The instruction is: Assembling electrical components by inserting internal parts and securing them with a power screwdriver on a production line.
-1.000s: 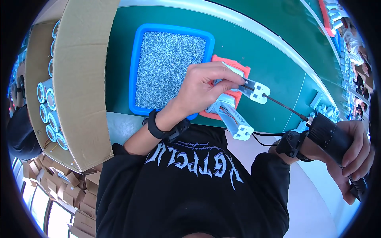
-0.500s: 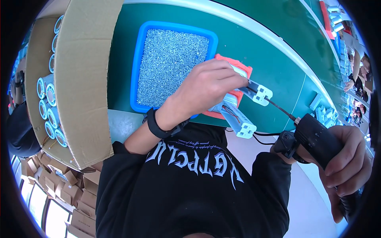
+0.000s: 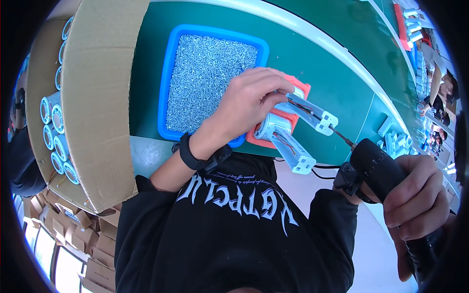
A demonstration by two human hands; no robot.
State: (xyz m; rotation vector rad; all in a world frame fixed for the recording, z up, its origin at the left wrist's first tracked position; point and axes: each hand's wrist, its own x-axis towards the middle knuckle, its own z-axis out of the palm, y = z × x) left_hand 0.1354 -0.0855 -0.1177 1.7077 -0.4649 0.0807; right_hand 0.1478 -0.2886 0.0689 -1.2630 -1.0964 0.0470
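My right hand [image 3: 417, 195] is wrapped round a black electric screwdriver [image 3: 376, 166]. Its long bit points up-left, the tip at the end face of a pale plastic housing arm [image 3: 312, 115] with wires inside. At the arm's other end, the fingers of my left hand [image 3: 251, 97] are pinched together; what they hold, if anything, is hidden. A second housing arm [image 3: 293, 154] lies nearer me, joined to a round white body [image 3: 269, 126]. Both units rest in an orange-red holder [image 3: 303, 87], which my left hand partly covers.
Left of the holder stands a blue tray [image 3: 164, 93] full of small silvery screws [image 3: 210, 80]. An open cardboard box [image 3: 97, 97] with several round white-blue units is further left. Pale parts [image 3: 393, 139] lie at the green table's [image 3: 322, 68] right; another person [image 3: 435, 73] works beyond.
The screwdriver has drawn back, so less of its bit reaches into the far housing arm. My left hand has shifted left along that arm toward its inner end.
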